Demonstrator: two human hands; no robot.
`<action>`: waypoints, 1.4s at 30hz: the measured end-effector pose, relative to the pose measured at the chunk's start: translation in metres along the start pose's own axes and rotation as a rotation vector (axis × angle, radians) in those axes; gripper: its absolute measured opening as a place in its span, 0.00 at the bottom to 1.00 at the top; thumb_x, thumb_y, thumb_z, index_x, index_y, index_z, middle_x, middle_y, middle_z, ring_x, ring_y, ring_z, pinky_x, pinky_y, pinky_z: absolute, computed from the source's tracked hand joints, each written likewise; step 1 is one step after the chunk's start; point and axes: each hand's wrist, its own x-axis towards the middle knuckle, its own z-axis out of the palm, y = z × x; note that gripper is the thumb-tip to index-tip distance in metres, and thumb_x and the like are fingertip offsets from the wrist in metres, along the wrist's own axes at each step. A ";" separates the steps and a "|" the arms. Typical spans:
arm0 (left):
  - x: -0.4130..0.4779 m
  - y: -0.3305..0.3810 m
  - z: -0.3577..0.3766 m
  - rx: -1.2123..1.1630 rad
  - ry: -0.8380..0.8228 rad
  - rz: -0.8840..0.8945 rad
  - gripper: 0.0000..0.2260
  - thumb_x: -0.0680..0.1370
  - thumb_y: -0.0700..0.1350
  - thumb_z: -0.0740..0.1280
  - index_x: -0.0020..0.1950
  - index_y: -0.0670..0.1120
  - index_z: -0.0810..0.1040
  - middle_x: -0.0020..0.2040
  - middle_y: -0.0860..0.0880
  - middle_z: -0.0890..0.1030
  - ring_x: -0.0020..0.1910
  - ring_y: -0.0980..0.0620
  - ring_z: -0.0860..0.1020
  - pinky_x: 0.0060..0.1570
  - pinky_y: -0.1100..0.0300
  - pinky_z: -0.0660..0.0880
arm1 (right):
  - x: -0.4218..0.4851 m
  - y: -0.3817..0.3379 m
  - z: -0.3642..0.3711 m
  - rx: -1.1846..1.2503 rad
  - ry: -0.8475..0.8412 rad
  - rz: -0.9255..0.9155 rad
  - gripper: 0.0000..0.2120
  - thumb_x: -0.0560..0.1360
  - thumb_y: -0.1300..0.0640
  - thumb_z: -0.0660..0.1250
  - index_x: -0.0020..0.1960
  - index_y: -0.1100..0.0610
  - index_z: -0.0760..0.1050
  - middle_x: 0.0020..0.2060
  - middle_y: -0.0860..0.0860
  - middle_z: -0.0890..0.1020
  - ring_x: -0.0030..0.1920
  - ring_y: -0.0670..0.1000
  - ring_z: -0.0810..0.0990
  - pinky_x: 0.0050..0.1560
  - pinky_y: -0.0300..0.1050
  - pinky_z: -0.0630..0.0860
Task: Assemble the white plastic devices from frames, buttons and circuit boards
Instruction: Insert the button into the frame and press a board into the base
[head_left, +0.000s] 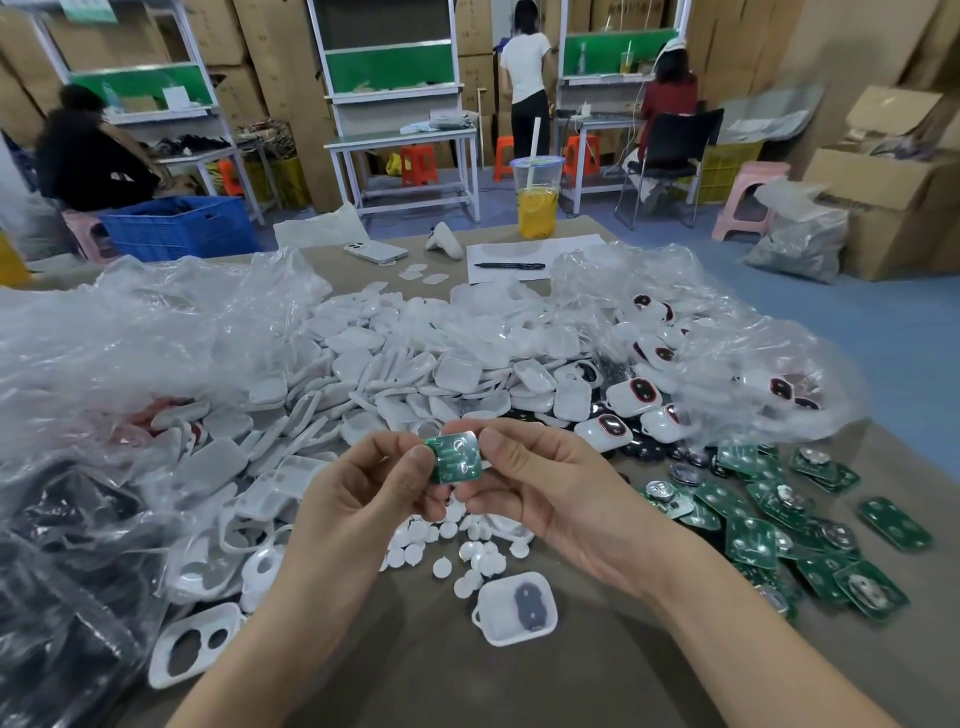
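While the left hand (363, 499) and right hand (545, 486) pinch one circuit board (457, 460), a bag (737, 338) holds white devices (782, 388).

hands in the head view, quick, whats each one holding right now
left hand: closed, pinching the green circuit board by its left edge.
right hand: closed, pinching the same board by its right edge.

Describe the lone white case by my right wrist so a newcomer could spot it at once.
Start at the brown table, then the scatter of small white buttons below the right hand. Just nearer, under that wrist, lies the white case. Unlike the piled ones, it sits apart, a dark grey pad inside.
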 end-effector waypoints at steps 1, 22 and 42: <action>0.000 0.000 0.000 0.006 -0.002 0.000 0.13 0.73 0.56 0.73 0.47 0.47 0.83 0.39 0.44 0.81 0.37 0.50 0.78 0.43 0.62 0.78 | 0.000 0.000 0.000 -0.006 0.006 0.002 0.13 0.77 0.58 0.66 0.58 0.61 0.83 0.46 0.58 0.86 0.42 0.50 0.86 0.46 0.38 0.81; 0.003 0.002 -0.003 -0.011 0.028 0.039 0.19 0.71 0.63 0.75 0.48 0.49 0.81 0.39 0.45 0.81 0.39 0.45 0.79 0.50 0.50 0.77 | 0.001 0.002 -0.002 -0.075 0.017 -0.055 0.12 0.69 0.59 0.74 0.52 0.54 0.87 0.50 0.54 0.87 0.51 0.49 0.86 0.56 0.38 0.78; -0.005 -0.001 -0.001 0.438 0.134 0.260 0.17 0.71 0.59 0.72 0.59 0.63 0.79 0.52 0.53 0.83 0.45 0.51 0.80 0.50 0.51 0.78 | 0.000 -0.002 -0.009 -0.003 0.063 -0.055 0.15 0.71 0.63 0.73 0.58 0.56 0.84 0.47 0.56 0.84 0.45 0.53 0.85 0.49 0.42 0.82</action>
